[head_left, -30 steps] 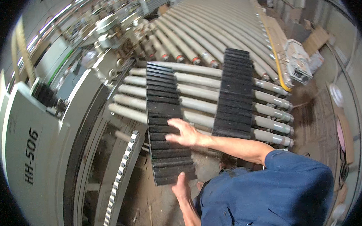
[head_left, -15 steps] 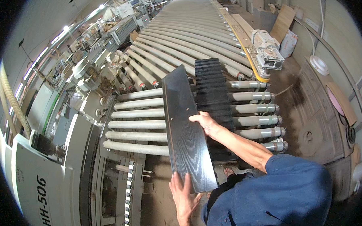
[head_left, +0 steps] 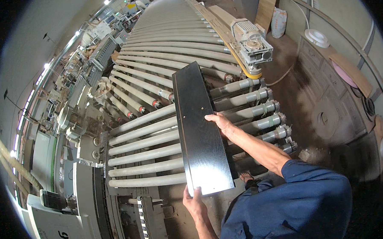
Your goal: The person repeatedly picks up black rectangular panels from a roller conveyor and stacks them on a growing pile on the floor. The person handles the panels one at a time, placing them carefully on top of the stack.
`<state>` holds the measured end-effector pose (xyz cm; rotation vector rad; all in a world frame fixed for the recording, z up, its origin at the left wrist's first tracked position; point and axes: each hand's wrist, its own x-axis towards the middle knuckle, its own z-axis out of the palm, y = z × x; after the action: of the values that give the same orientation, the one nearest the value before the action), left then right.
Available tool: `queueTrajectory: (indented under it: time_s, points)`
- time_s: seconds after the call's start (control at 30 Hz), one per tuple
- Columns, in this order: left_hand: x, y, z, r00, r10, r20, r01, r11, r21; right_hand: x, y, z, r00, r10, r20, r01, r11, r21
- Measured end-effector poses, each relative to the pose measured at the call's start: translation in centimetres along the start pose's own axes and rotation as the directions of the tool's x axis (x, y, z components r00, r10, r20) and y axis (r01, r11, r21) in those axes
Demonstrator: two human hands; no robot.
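Note:
A long black panel (head_left: 201, 138) with a faint wood grain and small pale marks lies lengthwise before me, above the rollers. My right hand (head_left: 221, 124) grips its right edge around the middle, thumb on top and fingers out of sight below. At the near left corner, my left hand (head_left: 195, 202) holds the panel's end between thumb and fingers. Light glares off the near part of the face. The stack of black boards seen earlier is now almost wholly hidden behind the panel.
Grey conveyor rollers (head_left: 146, 153) run under and left of the panel, with a longer roller bed (head_left: 171, 39) beyond. A motor (head_left: 252, 42) sits at its right side. At the left stands a pale machine (head_left: 55, 226); a wooden cabinet (head_left: 344, 100) lines the right.
The panel has swung to the right over the ribbed black stack and now covers it. My left hand has closed on the near end. The whole view has turned somewhat.

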<state>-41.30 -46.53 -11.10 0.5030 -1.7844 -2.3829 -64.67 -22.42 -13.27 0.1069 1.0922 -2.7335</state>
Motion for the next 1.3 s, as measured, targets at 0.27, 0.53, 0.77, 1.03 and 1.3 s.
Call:
queueTrajectory:
  time_s: [0.27, 0.53, 0.77, 1.03, 1.3]
  points:
    - [0.4, 0.7, 2.0, 0.999, 0.009, -0.046, -0.004, 0.995, 0.097, 1.3, 0.4, -2.3, 0.962, -0.168, -0.216, 0.129, 0.974, -0.184]
    - [-2.4, -4.3, 1.7, 0.918, -0.364, -0.155, 0.334, 0.923, -0.192, 0.7, -1.8, -4.4, 0.752, -0.658, -0.038, 0.315, 0.409, -0.856]
    - [-1.1, -7.5, 4.6, 0.907, -0.422, -0.016, 0.344, 0.761, -0.550, 1.4, -2.6, -8.1, 0.844, -0.530, -0.080, 0.194, 0.442, -0.876]
    - [-4.5, -5.9, 1.6, 0.908, -0.394, -0.142, 0.252, 0.784, -0.567, 8.4, -8.0, -9.7, 0.834, -0.531, 0.149, 0.256, 0.134, -0.957]
    - [-14.1, -3.6, -8.2, 0.793, -0.469, -0.389, 0.149, 0.768, -0.622, 15.0, -11.1, -1.9, 0.950, -0.120, 0.287, 0.223, -0.381, -0.897]
